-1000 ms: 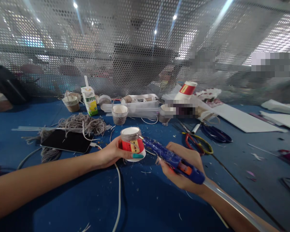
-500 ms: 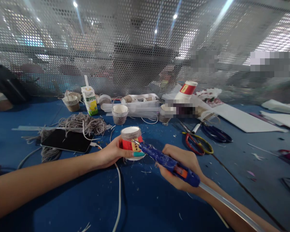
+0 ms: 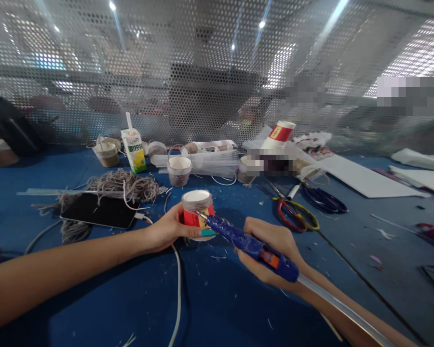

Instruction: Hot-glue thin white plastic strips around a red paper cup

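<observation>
My left hand (image 3: 169, 228) is wrapped round a red and white paper cup (image 3: 194, 220), its thumb with a teal nail across the front. Grey cord circles the upper part of the cup, just under the white rim. In my right hand (image 3: 271, 243) is a blue hot glue gun (image 3: 240, 237), a long clear glue stick (image 3: 342, 308) running out of its back end. The metal tip of the gun is at the cup's front, by the lower edge of the cord; whether it touches cannot be made out. The fingers on the trigger side are partly hidden.
A tangle of grey cord (image 3: 125, 185) lies on a black phone (image 3: 98, 210) at left, with a white cable (image 3: 177, 289) running forward. Behind stand a juice carton (image 3: 134, 152) and a small cord-wrapped bucket (image 3: 179, 172). Scissors (image 3: 292, 214) and white boards (image 3: 369, 177) lie at right.
The glue gun's tip has shifted slightly left and down along the cup's front. The cup has turned or moved a little in my left hand. Both hands keep their holds.
</observation>
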The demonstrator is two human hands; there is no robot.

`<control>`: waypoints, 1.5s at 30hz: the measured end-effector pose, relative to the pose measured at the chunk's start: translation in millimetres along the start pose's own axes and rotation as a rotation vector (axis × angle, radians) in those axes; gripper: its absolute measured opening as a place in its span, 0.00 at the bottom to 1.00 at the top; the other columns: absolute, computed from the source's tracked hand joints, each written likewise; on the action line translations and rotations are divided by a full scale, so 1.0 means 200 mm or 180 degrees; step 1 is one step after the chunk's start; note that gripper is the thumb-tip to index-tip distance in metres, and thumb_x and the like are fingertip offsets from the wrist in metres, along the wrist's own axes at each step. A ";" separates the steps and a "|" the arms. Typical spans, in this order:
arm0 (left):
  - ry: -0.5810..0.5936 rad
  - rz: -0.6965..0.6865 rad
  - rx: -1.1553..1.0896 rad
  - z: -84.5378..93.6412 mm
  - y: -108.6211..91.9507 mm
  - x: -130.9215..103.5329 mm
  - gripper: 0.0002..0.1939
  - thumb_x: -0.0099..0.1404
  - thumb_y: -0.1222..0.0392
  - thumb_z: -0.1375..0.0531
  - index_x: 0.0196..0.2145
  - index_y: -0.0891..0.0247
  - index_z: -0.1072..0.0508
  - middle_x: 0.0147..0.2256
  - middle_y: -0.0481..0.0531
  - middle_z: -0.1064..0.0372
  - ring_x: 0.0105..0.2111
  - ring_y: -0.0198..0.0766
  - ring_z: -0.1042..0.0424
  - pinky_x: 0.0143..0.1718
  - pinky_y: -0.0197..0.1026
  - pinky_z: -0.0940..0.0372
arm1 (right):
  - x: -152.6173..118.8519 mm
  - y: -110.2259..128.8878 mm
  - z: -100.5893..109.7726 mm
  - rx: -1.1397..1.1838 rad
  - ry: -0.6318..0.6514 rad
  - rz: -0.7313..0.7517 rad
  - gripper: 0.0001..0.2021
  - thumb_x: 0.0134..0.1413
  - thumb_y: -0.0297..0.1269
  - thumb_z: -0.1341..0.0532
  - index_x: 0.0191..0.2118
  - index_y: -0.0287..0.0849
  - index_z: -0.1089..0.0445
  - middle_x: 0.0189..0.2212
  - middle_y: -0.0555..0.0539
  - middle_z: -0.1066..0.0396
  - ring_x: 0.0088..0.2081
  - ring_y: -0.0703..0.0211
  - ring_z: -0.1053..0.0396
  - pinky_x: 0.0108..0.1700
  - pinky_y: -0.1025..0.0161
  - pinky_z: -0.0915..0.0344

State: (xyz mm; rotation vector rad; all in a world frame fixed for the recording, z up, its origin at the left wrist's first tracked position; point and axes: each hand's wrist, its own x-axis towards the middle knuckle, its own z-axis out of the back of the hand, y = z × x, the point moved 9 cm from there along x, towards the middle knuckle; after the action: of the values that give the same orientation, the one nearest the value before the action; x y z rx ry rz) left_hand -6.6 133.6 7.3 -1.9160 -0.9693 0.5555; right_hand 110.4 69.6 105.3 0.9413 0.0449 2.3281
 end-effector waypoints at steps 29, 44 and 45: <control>-0.0276 -0.0017 0.0006 0.02 0.01 0.01 0.31 0.39 0.69 0.26 0.41 0.66 0.33 0.34 0.50 0.26 0.32 0.33 0.28 0.39 0.38 0.34 | -0.01 -0.01 -0.04 -0.0317 0.0138 -0.0048 0.10 0.45 0.31 0.46 0.24 0.45 0.51 0.19 0.56 0.46 0.18 0.69 0.50 0.19 0.68 0.54; -0.0294 -0.0042 0.0001 0.03 0.00 0.00 0.28 0.40 0.70 0.27 0.40 0.66 0.32 0.35 0.52 0.25 0.32 0.37 0.26 0.40 0.43 0.32 | 0.00 0.00 -0.01 -0.0254 -0.0019 -0.0047 0.12 0.44 0.29 0.44 0.23 0.45 0.52 0.17 0.58 0.50 0.16 0.71 0.52 0.19 0.69 0.55; -0.0281 -0.0045 -0.0005 0.03 0.00 0.00 0.28 0.40 0.70 0.27 0.39 0.66 0.32 0.34 0.52 0.25 0.32 0.37 0.26 0.40 0.43 0.31 | 0.00 0.00 -0.01 -0.0258 -0.0009 -0.0055 0.12 0.44 0.29 0.43 0.23 0.45 0.52 0.17 0.58 0.50 0.16 0.71 0.52 0.19 0.69 0.54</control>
State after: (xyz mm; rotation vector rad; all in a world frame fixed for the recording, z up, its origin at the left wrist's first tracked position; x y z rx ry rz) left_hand -10.1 136.3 4.4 -1.8981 -1.0388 0.6357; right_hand 109.2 70.3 104.8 0.9006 -0.0423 2.2947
